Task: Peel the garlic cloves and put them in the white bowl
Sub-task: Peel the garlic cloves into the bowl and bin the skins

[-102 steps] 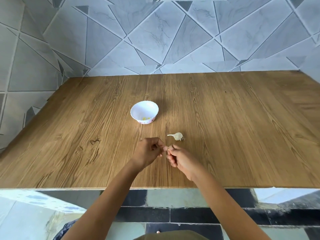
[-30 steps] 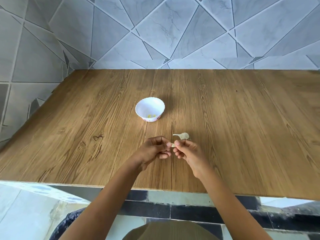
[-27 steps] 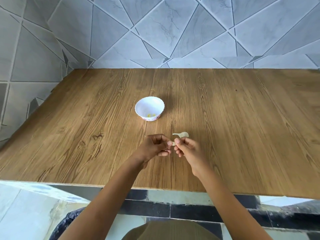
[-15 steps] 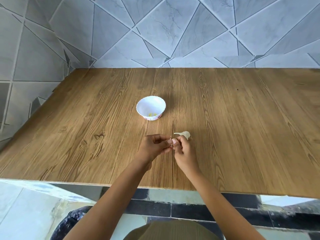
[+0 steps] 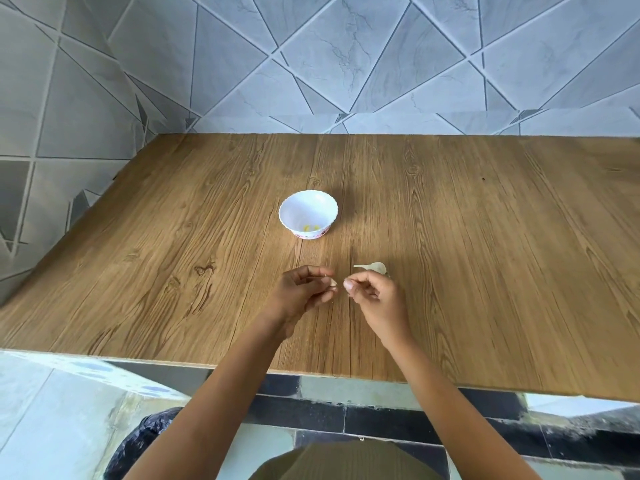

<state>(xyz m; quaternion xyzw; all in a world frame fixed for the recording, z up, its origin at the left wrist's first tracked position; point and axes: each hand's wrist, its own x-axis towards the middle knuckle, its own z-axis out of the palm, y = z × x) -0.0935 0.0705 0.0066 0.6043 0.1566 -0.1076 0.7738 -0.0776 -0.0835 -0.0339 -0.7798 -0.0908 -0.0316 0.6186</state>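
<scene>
Left hand [image 5: 303, 291]: fingers curled, thumb and fingertips gripping a clove [image 5: 333, 282]; held over the table [image 5: 485, 254], near its front edge.
Right hand [image 5: 375, 299]: thumb and forefinger pinched on a pale scrap, most likely skin [image 5: 346, 284]; other fingers curled under.
Clove, place: at the left fingertips, off the wood, only the pale end showing past the fingers.
Clove, heading: exposed end turned right, toward the right pinch; long axis judged roughly left to right across the table, rest hidden in the grip.
Clove to right pinch: just beside, a narrow gap between, not touching; at about the same level.
Peel state: cannot tell how much skin remains; too small.
Bowl [image 5: 306, 206]: white, scalloped rim, upright, straight beyond the left hand, well apart from both hands.
Bowl contents: a few yellowish peeled cloves [image 5: 309, 228] at the bottom.
Nearer hand to bowl: left, already carrying the clove.
Garlic head [image 5: 376, 267]: leftover piece on the table just beyond the right knuckles, stalk pointing left, partly hidden by the hand.
Step in hand, judged: stripping skin from the held clove.
Next move, judged: either right pinch back leftward to the exposed end, or left hand forward to the bowl.
Risk, judged: small clove slipping from the fingertips.
Backdrop: grey tiled wall [image 5: 346, 64] behind the table.
</scene>
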